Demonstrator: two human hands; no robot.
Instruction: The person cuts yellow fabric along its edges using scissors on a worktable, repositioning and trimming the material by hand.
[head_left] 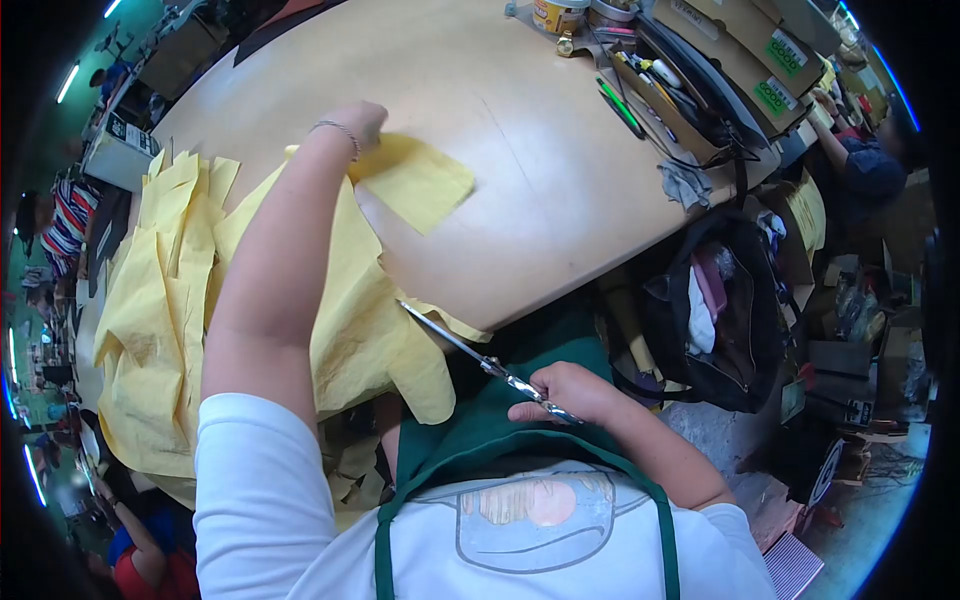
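My right hand [570, 393] grips the handles of metal scissors [495, 367], whose blades point up and left to the edge of a large yellow sheet [340, 300]. The sheet is soft and looks like cloth or thin leather. It drapes over the table edge toward my lap. My left hand [362, 125] is stretched forward over the table, fingers closed at the top of a smaller yellow piece [420, 180]. Its fingertips are partly hidden. More folded yellow sheets [160, 330] lie in a heap left of my left arm.
The pale table [480, 130] has a curved edge. At its far right are pens [622, 105], a grey rag [686, 186], a yellow tub [558, 15] and cardboard boxes [745, 60]. An open black bag [725, 310] hangs at right. Other people sit around.
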